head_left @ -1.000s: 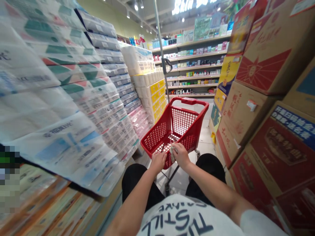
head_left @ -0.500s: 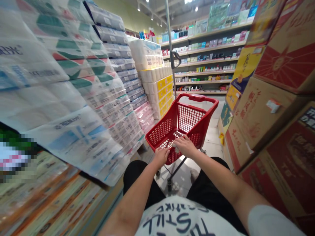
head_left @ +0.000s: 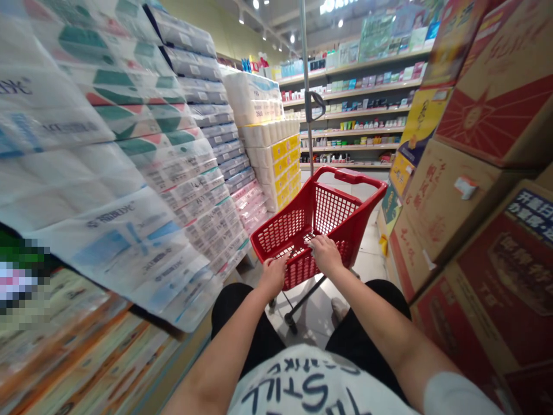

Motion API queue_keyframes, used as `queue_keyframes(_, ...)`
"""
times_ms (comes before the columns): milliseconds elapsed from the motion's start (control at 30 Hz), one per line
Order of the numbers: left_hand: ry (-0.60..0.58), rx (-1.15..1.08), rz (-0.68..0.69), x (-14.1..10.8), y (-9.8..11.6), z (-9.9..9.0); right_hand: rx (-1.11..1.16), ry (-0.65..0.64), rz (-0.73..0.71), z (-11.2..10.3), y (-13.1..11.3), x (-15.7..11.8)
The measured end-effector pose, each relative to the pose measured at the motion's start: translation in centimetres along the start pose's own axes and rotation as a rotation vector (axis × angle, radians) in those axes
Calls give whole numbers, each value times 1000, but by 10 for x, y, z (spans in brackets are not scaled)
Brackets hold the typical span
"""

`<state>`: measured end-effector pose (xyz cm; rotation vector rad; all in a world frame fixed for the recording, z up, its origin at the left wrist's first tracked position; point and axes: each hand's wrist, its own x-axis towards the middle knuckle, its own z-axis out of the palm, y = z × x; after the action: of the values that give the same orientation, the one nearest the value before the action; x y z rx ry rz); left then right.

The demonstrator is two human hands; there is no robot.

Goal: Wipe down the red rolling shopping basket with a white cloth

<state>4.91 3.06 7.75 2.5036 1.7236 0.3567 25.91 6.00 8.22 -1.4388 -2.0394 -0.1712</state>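
Note:
A red plastic shopping cart [head_left: 339,210] stands in front of my knees, tilted in the view, its handle at the far side. Its basket is a perforated grid, and no goods show inside. My left hand [head_left: 273,275] is curled over the near rim, toward the left corner. On the same rim, further right, my right hand [head_left: 327,255] is bent with its fingers over the edge. The fingertips of both hands are partly hidden by the rim and the hands themselves.
Stacked tissue packs [head_left: 129,190] rise close on the left, with toilet paper bundles [head_left: 259,138] beyond. Cartons [head_left: 453,190] line the right side. A metal pole [head_left: 307,86] stands behind the cart, and shelves [head_left: 358,109] of small goods fill the back.
My hands have moved further apart along the cart's near rim, the left one shifting left. The cart's near end has swung slightly left, and the view has shifted a little.

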Motion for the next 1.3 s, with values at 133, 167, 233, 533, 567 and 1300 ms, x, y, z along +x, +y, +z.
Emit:
queue_keyframes(133,82,127,-34,4,20,7,-14,48,-83,9,-25,-8)
queue_keyframes(167,76,145,-70,6,24,8,0,30,-154,10,-29,-9)
queue_keyframes(233,33,169,-121,10,29,7,20,10,-255,10,-30,-10)
queue_keyframes(533,58,249,-86,22,2,8,66,148,-77,2,-1,1)
queue_keyframes(567,76,251,-80,22,-2,9,72,150,-69,4,-3,2)
queue_keyframes(1300,273,213,-85,36,-27,19,182,226,-64,10,7,17)
